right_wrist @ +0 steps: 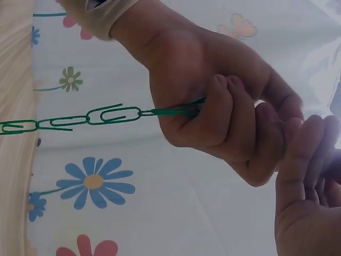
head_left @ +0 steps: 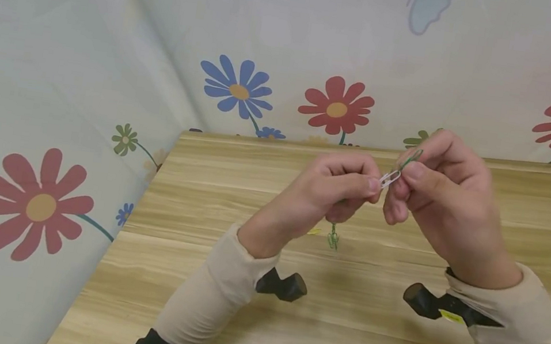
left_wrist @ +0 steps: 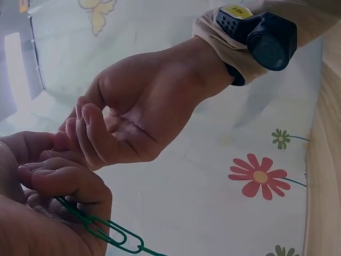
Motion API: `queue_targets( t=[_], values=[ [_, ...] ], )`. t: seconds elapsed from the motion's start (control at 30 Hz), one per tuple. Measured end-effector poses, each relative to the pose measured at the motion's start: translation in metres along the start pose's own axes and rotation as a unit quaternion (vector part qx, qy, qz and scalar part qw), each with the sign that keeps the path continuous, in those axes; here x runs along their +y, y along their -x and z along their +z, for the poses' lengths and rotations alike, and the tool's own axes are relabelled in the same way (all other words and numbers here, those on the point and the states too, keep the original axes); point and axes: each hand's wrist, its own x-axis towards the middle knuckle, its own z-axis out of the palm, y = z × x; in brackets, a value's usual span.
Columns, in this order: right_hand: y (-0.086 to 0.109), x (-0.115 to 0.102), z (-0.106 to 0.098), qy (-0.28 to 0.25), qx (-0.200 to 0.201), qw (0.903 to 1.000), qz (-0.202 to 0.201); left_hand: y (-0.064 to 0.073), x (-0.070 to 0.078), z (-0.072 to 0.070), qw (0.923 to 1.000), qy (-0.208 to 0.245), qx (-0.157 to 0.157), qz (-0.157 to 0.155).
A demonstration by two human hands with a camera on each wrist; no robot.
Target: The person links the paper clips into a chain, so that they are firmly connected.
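My left hand (head_left: pixel 328 187) pinches the end of a white paper clip (head_left: pixel 389 179) between thumb and forefinger, above the table. My right hand (head_left: pixel 454 201) pinches a green paper clip (head_left: pixel 411 158), which meets the white one in the small gap between the hands; whether they are linked I cannot tell. From under the curled fingers of the left hand hangs a chain of linked green paper clips (right_wrist: pixel 113 114), its lower part hanging over the table in the head view. The left wrist view shows that chain (left_wrist: pixel 114 234) leaving the left palm.
The wood-grain table (head_left: pixel 178 275) lies below both hands. A small yellow thing (head_left: pixel 314 232), partly hidden by the left hand, shows beside the chain. Black wrist cameras (head_left: pixel 291 287) stick out from both sleeves. A flowered cloth (head_left: pixel 274 21) hangs behind and to the left.
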Motion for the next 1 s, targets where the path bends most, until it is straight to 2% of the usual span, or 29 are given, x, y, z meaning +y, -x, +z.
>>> queue_targets(
  t=[0.07, 0.23, 0.33, 0.43, 0.6, 0.73, 0.8, 0.83, 0.87, 0.9, 0.93, 0.97, 1.0],
  values=[
    [0.000, -0.001, 0.000, -0.003, 0.012, 0.9999, -0.002, 0.000, 0.000, -0.001, 0.9999, -0.013, -0.006, 0.001],
    [-0.001, -0.002, 0.000, 0.048, 0.028, 0.9983, -0.015, -0.001, 0.000, -0.004, 0.9992, -0.025, -0.031, -0.001],
    [-0.001, -0.002, 0.000, 0.069, 0.024, 0.9972, -0.020, -0.002, 0.000, -0.004, 0.9988, -0.013, -0.048, -0.003],
    [-0.001, -0.004, 0.002, 0.098, 0.021, 0.9950, -0.006, -0.002, -0.001, -0.004, 0.9985, 0.006, -0.054, 0.002],
    [-0.002, -0.004, 0.005, 0.134, 0.011, 0.9907, 0.018, -0.002, -0.002, -0.004, 0.9989, 0.013, -0.038, 0.025],
    [-0.003, -0.003, 0.003, 0.147, 0.012, 0.9889, 0.014, -0.002, 0.001, -0.007, 0.9993, 0.000, -0.002, 0.037],
    [-0.003, -0.001, 0.000, 0.175, 0.023, 0.9839, 0.032, -0.001, 0.003, -0.009, 0.9990, 0.004, 0.018, 0.042],
    [-0.004, 0.001, -0.002, 0.201, 0.033, 0.9778, 0.050, 0.000, 0.004, -0.011, 0.9985, 0.008, 0.027, 0.046],
    [-0.004, 0.004, -0.005, 0.238, 0.040, 0.9675, 0.076, 0.000, 0.004, -0.012, 0.9980, 0.015, 0.034, 0.050],
    [-0.004, 0.008, -0.009, 0.280, 0.040, 0.9532, 0.108, 0.001, 0.004, -0.013, 0.9975, 0.021, 0.039, 0.056],
    [-0.003, 0.014, -0.013, 0.327, 0.037, 0.9325, 0.150, 0.001, 0.004, -0.014, 0.9969, 0.027, 0.042, 0.061],
    [-0.003, 0.022, -0.019, 0.376, 0.027, 0.9057, 0.193, 0.002, 0.004, -0.015, 0.9964, 0.032, 0.044, 0.065],
    [-0.001, 0.030, -0.024, 0.426, 0.010, 0.8736, 0.236, 0.003, 0.004, -0.015, 0.9960, 0.036, 0.046, 0.068]
  ],
)
